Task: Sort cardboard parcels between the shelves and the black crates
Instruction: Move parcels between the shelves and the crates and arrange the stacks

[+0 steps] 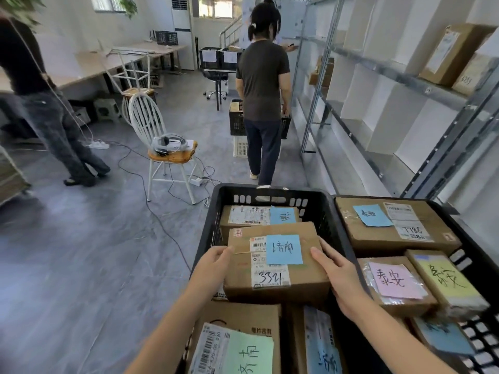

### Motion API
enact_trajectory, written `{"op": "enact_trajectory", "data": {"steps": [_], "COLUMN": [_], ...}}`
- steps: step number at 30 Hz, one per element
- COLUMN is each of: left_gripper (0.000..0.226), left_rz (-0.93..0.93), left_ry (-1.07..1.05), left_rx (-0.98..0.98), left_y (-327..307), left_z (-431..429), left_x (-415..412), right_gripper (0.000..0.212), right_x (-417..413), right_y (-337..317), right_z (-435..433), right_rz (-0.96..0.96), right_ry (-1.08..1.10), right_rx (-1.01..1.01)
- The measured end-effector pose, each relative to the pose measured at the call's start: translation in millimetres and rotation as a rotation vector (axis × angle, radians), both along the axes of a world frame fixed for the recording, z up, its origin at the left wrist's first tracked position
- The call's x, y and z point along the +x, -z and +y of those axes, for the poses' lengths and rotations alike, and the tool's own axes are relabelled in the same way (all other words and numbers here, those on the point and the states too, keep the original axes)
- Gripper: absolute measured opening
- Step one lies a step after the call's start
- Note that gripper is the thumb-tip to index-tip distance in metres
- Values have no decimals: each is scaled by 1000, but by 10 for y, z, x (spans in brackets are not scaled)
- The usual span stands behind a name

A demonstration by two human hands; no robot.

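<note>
Cardboard parcel: held at its two ends, above the other parcels inside the left black crate.
Left hand: grips the parcel's left end, thumb on the top face near the far corner; the fingers go down out of sight.
Right hand: clasps the right end, thumb on the top edge, fingers along the side.
Long axis: appears to run left to right, hand to hand, with the top face level.
Facing: its shipping label, marked 3321, and blue note read upright to the wearer.
Hidden: the parcel's underside – I cannot tell whether it rests on the boxes below or hangs clear.
Left crate's load: a far parcel with a blue note, and a near green-note parcel cut off by the bottom edge.
Right black crate: touching the left one; it holds a large parcel whose number reads upside down, a pink-note parcel and a yellow-note parcel.
Shelves: on the right – two parcels on an upper level, the writing blurred.
Beyond: a person in a dark top stands facing away by the shelves.
</note>
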State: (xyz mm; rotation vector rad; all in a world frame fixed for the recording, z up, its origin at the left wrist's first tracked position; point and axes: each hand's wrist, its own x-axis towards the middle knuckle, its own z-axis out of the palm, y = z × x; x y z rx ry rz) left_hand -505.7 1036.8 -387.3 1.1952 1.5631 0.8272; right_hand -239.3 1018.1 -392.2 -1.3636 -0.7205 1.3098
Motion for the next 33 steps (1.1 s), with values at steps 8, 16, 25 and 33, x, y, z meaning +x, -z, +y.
{"op": "enact_trajectory", "data": {"steps": [8, 16, 25, 33], "left_gripper": [18, 51, 42, 54], "left_rz": [273, 378, 480, 559], "left_ry": [-28, 148, 250, 315], "left_rx": [24, 123, 114, 216], "left_y": [24, 62, 110, -79], "left_z": [-10, -44, 47, 89], "left_x": [124, 220, 157, 454], "right_gripper": [39, 44, 63, 63], "right_x": [-320, -480, -413, -194], "right_y": [339, 368, 188, -80], "right_z": [350, 537, 538, 295], "right_rz": [-7, -246, -428, -752], "right_ry": [20, -16, -254, -344], "right_rx": [-80, -71, -104, -18]}}
